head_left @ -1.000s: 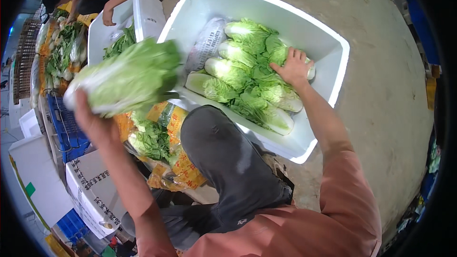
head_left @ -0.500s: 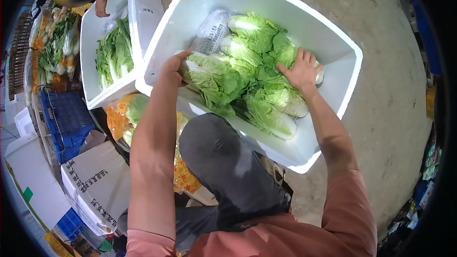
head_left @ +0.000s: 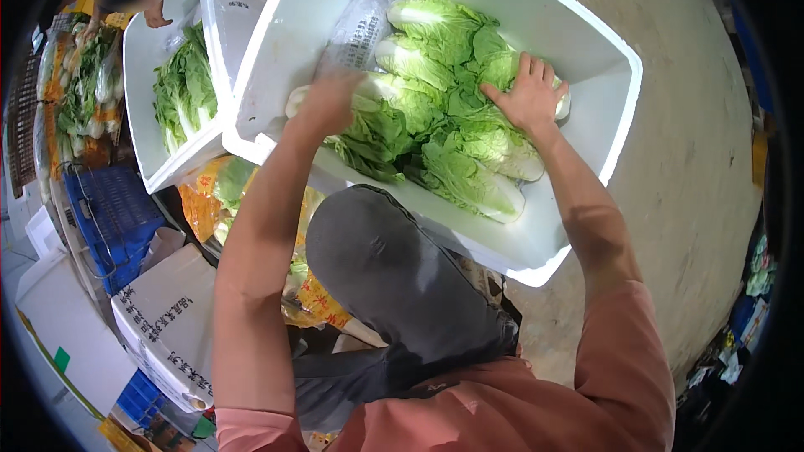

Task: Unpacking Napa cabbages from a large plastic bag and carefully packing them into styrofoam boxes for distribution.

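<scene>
A large white foam box (head_left: 578,21) in front of me holds several heads of napa cabbage (head_left: 431,21), laid side by side. My left hand (head_left: 328,105), smeared by motion, is over the leftmost cabbage (head_left: 368,132); its fingers do not show clearly. The pale base of that head sticks out left of the hand. On the right side of the box, my right hand (head_left: 529,99) lies on another cabbage (head_left: 501,71) with its fingers spread. A bundle in clear plastic (head_left: 356,33) rests against the box's far left inner wall.
A second foam box (head_left: 159,169) with leafy greens (head_left: 186,88) stands at left, a co-worker's hand (head_left: 156,15) above it. Bagged vegetables (head_left: 84,84), a blue crate (head_left: 121,218) and a white carton (head_left: 163,318) line the left. Concrete floor (head_left: 670,117) lies to the right.
My left hand has shifted from the cabbage's base end onto its upper side, and that cabbage has turned slightly. My right hand stays on its cabbage. The whole view has shifted a little.
</scene>
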{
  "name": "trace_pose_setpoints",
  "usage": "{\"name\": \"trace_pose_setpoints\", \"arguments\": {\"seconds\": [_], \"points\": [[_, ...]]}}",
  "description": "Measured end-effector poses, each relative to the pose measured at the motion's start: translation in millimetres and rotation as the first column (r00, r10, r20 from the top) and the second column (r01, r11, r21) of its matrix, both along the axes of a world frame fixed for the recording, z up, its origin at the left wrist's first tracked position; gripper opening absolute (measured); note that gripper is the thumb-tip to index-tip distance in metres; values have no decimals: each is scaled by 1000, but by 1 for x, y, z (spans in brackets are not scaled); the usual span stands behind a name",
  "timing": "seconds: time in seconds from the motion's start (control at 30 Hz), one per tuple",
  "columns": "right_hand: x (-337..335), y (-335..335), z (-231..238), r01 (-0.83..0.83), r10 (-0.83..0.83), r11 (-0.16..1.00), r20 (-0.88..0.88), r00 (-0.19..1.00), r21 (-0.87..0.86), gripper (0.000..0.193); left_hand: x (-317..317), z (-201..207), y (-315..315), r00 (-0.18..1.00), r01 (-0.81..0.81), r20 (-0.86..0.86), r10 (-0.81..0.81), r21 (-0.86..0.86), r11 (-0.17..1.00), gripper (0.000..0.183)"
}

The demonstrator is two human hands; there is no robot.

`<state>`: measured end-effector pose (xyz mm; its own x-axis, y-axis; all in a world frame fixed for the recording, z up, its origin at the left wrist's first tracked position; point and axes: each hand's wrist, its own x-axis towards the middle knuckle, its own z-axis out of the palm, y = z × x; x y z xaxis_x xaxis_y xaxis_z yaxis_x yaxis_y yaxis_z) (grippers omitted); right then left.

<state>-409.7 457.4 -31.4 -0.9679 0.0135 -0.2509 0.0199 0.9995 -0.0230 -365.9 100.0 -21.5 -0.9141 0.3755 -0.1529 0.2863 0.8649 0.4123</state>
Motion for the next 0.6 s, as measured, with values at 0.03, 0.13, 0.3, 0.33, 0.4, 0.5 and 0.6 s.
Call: {"name": "trace_pose_setpoints", "arguments": {"seconds": [0.03, 0.13, 0.3, 0.33, 0.4, 0.5, 0.6], "points": [[-3, -1, 0, -7, 7, 1000, -8, 1000, -5, 100, -2, -7, 4, 979, -47, 194, 64, -89, 995, 62], [-2, 7, -6, -2, 2, 1000, -29, 1000, 2, 100, -17, 11, 16, 841, 26, 533, 95, -215, 976, 65], [0, 6, -9, -6, 7, 1000, -29, 1000, 15, 100, -32, 17, 1, 674, 115, 738, 39, -158, 981, 88], [0, 8, -9, -10, 11, 999, -40, 999, 32, 101, -28, 18, 2, 671, 124, 741, 28, -149, 981, 88], [1, 8, -12, -8, 10, 1000, -54, 998, 27, 100, -12, 20, 5, 867, 266, 496, -52, -371, 890, 83], [-1, 5, -11, -5, 6, 1000, -41, 999, 24, 100, -13, 20, 12, 862, 303, 507, -33, -461, 834, 86], [-1, 1, -11, -26, 27, 999, -71, 997, 20, 97, -11, 18, 7, 870, 343, 482, -103, -441, 830, 98]]}}
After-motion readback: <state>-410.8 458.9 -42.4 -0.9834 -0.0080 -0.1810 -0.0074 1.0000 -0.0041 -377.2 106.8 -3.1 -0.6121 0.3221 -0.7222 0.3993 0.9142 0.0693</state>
